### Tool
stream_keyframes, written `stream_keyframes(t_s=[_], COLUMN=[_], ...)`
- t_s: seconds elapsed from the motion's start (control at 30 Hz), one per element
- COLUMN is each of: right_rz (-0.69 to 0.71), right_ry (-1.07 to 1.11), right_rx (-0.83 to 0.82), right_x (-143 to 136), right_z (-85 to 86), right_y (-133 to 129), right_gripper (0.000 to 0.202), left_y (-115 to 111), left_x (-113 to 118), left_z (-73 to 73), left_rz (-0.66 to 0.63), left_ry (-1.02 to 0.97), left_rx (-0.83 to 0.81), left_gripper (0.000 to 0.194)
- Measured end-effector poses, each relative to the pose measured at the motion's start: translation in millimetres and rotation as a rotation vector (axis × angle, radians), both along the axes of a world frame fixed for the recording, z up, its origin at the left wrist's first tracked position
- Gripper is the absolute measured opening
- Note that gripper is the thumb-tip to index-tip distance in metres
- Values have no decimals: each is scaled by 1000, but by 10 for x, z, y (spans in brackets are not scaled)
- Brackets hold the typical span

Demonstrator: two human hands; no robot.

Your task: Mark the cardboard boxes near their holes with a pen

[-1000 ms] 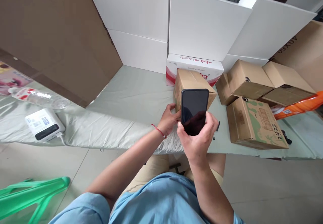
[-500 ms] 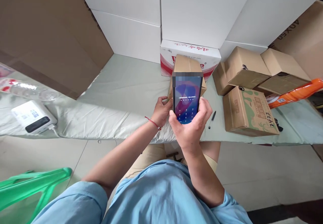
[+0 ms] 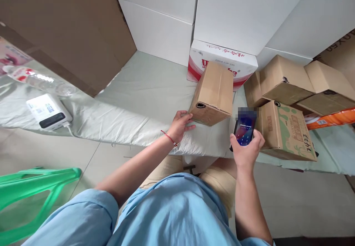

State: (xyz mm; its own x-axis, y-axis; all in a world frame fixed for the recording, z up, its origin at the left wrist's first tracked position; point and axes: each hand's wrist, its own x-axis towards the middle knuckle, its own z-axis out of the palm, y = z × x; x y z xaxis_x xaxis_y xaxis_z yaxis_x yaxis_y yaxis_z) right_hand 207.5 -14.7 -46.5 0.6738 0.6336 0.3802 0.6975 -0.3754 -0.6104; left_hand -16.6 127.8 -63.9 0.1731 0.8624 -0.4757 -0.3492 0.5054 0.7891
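Observation:
A black smartphone [image 3: 244, 129] with a lit lock screen is held in my right hand [image 3: 246, 150], over the table's front edge beside the green-printed carton. My left hand [image 3: 179, 127] has its fingers apart and holds nothing; its fingertips are at the lower left corner of a plain brown cardboard box [image 3: 213, 90]. That box stands on the cloth-covered table [image 3: 149, 87], in front of a white and red carton [image 3: 224, 59]. A red string bracelet is on my left wrist.
Brown boxes [image 3: 285, 79] and a green-printed carton [image 3: 285, 131] stand at the right, near an orange package [image 3: 332, 120]. At the left are a large brown carton [image 3: 69, 27], a plastic bottle [image 3: 41, 81], a white power bank [image 3: 49, 111] and a green stool [image 3: 41, 186].
My right hand has moved the phone right and down, away from the brown box, which is now uncovered. My left hand's fingers have spread. The whole view has shifted a little.

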Motion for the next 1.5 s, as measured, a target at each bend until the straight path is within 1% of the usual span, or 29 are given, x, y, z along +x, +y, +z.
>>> stream_keyframes(t_s=[0.03,0.1,0.2,0.4,0.53,0.57,0.63,0.7,0.73,0.77,0.83,0.9,0.93,0.97,1.03,1.07,1.13,1.17,1.23,1.3,1.37,1.43,1.5], right_rz=[-9,-6,35,35,80,98,148,192,207,221,255,298,314,320,307,301,315,342,425,508,576,646,721], right_ry=[17,54,92,91,60,46,9,13,61,151,441,778,927,1053,1237,1300,1379,1407,1477,1574,1665,1734,1786], right_rx=[-89,-269,-440,-613,-642,-634,-593,-487,-406,-308,-89,95,153,183,166,142,118,121,137,122,55,-43,-108], right_x=[64,101,4,-208,-219,-201,-136,-45,4,48,113,131,124,106,50,14,-71,-120,-237,-386,-568,-776,-1005], right_z=[-45,-121,-202,-272,-303,-307,-298,-258,-223,-179,-67,59,118,168,236,252,249,236,197,147,85,9,-68], right_y=[-30,-75,-74,105,107,83,27,-5,4,36,180,416,551,682,887,942,937,883,707,511,373,350,477], right_gripper=[84,83,85,88,86,83,70,60,59,61,68,73,73,74,72,71,65,62,58,56,52,45,42], left_y=[-2,-5,2,13,3,2,9,30,47,68,112,146,154,155,133,110,39,-9,-131,-277,-427,-548,-592], left_x=[-10,-18,-18,-46,-63,-65,-72,-87,-97,-105,-109,-80,-52,-19,45,64,44,-3,-175,-431,-729,-1025,-1286], left_z=[-26,-69,-108,-109,-109,-110,-112,-107,-103,-97,-86,-79,-77,-74,-61,-47,4,40,125,207,264,292,315], left_rz=[5,11,10,6,15,19,25,24,20,15,5,1,1,1,4,12,47,71,121,172,236,312,419], left_ry=[-4,-6,2,9,-17,-23,-33,-39,-39,-36,-24,-11,-6,-2,4,6,4,-2,-17,-14,46,140,245], left_rx=[-10,-24,-36,-53,-61,-64,-73,-90,-103,-117,-143,-158,-161,-163,-160,-153,-123,-102,-39,46,103,117,132], left_gripper=[49,47,46,39,33,32,28,24,22,21,22,26,27,28,28,30,37,41,51,58,61,61,59])
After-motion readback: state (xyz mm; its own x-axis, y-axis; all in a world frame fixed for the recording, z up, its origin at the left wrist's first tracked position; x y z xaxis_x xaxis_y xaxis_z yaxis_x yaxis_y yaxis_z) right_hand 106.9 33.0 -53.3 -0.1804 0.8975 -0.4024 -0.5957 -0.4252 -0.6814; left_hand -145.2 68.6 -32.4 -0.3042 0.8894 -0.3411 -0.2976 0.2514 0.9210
